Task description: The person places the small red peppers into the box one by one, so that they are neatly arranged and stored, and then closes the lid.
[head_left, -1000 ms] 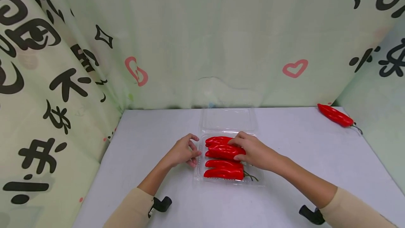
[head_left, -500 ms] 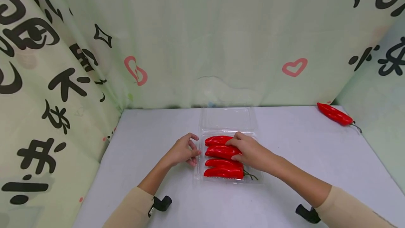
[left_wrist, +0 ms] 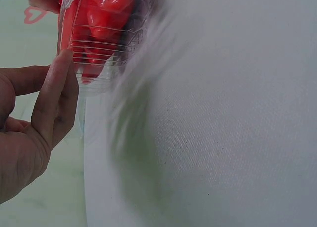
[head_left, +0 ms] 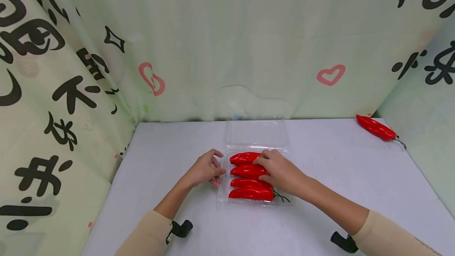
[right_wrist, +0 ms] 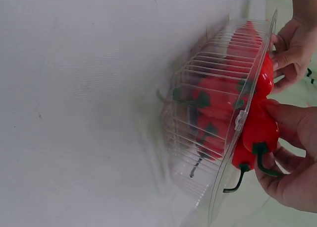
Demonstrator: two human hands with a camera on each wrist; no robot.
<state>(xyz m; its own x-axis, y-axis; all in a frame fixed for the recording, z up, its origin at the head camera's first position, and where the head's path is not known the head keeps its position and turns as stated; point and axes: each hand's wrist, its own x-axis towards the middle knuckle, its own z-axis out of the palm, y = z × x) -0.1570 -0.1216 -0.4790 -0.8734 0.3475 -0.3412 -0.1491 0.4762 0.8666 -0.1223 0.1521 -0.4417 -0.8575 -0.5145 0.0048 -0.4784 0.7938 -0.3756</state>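
Observation:
A clear plastic clamshell box (head_left: 221, 194) holds several glossy red chili peppers (head_left: 250, 194) with green stems, lying side by side. My right hand (head_left: 281, 171) grips one red chili pepper (right_wrist: 261, 130) near its stem end, in the upper half of the box. In the right wrist view, thumb and fingers lie on either side of it, at rim height, above other peppers seen through the ribbed wall. On the box's left side is my left hand (head_left: 205, 169), its fingers loosely extended, fingertips right at the wall in the left wrist view, pinching nothing.
The box's clear lid (head_left: 256, 133) lies folded back toward the rear curtain (head_left: 241, 50). Another red chili pepper (head_left: 376, 128) lies alone at the table's far right corner. A white cloth covers the table (head_left: 341, 161).
My right hand has shifted slightly left and settled the gripped pepper above the lower ones in the box. My left hand stays at the box's left side.

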